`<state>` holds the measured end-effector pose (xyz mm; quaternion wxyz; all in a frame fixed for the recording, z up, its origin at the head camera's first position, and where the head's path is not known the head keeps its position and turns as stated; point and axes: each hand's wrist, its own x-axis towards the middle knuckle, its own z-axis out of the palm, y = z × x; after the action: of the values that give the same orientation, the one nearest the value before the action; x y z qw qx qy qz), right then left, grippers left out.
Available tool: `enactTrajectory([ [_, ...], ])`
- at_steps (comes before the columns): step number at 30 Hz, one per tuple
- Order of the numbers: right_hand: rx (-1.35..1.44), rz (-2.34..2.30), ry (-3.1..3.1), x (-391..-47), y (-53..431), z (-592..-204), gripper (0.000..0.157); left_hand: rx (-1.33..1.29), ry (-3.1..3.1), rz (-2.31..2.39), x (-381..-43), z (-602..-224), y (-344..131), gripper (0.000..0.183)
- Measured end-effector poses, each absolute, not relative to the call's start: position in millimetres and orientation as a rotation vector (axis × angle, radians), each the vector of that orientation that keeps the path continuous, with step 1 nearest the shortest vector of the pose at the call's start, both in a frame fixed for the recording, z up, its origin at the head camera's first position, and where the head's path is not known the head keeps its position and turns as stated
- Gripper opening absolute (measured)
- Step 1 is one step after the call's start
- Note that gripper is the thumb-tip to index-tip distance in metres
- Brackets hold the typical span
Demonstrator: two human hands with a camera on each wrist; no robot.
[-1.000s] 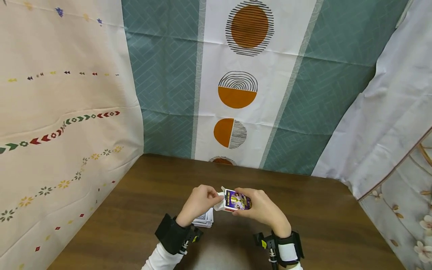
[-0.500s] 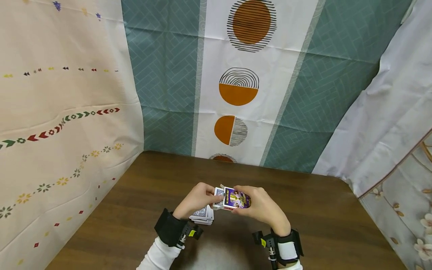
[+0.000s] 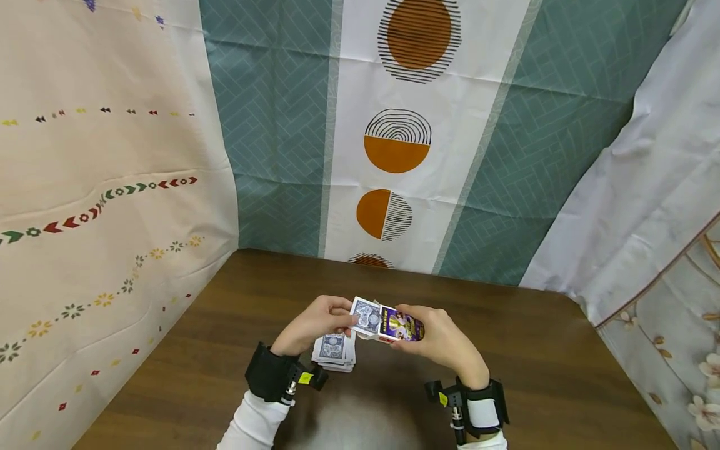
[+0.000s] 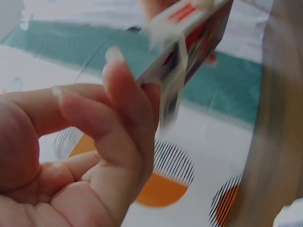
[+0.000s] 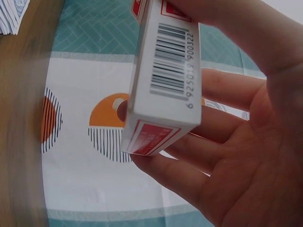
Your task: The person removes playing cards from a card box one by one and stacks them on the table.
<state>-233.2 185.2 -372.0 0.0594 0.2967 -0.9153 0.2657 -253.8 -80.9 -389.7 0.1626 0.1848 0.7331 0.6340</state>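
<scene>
My right hand (image 3: pixel 441 340) grips a purple and white playing-card box (image 3: pixel 402 325) above the table, with its end facing left. Out of that end sticks a blue-backed playing card (image 3: pixel 367 315); whether more lie under it cannot be told. At the card's left edge, my left hand (image 3: pixel 316 322) pinches with thumb and fingers. The right wrist view shows the box's barcode side (image 5: pixel 170 66), with fingers around the far side. In the left wrist view, the box's open flap (image 4: pixel 171 99) is blurred beside the fingers. Below the left hand lies a stack of blue-backed cards (image 3: pixel 333 351).
The brown wooden table (image 3: pixel 270 281) spreads around both hands. A green and white patterned cloth (image 3: pixel 281 125) hangs behind it, a cream cloth (image 3: pixel 112 250) at the left and a white one (image 3: pixel 613 206) at the right.
My left hand has moved left, and the playing card now sticks well out of the box. The right hand keeps holding the box. More of the card stack shows.
</scene>
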Motion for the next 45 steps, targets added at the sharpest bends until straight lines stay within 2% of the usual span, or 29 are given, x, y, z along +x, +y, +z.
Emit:
enactTrajectory([
  [3, 0.883, 0.794, -2.771, -234, 188, -372, 0.060, 0.463, 2.130, 1.869, -262, -395, -99, 0.027],
  [7, 0.887, 0.798, -2.766, -235, 188, -371, 0.059, 0.241, 2.155, 2.043, -275, -410, -120, 0.030],
  [12, 0.897, 0.812, -2.768, -235, 185, -371, 0.059, -0.017, 2.351, 2.113, -288, -438, -124, 0.023],
  [19, 0.870, 0.812, -2.811, -236, 182, -372, 0.061, -0.022, 2.711, 1.721, -298, -473, -102, 0.009],
  [25, 0.883, 0.812, -2.820, -236, 179, -371, 0.062, 0.004, 2.916, 1.492, -298, -486, -92, 0.005],
  [33, 0.895, 0.805, -2.827, -235, 179, -373, 0.061, 0.002, 2.963, 1.400, -295, -478, -89, 0.009],
  [35, 0.896, 0.805, -2.830, -235, 179, -373, 0.061, 0.081, 2.972, 1.397, -290, -465, -86, 0.011],
  [41, 0.908, 0.790, -2.830, -235, 181, -374, 0.062, 0.535, 2.767, 1.523, -257, -407, -65, 0.013],
  [45, 0.931, 0.800, -2.791, -233, 180, -373, 0.060, 0.584, 2.827, 1.400, -241, -395, -44, 0.016],
])
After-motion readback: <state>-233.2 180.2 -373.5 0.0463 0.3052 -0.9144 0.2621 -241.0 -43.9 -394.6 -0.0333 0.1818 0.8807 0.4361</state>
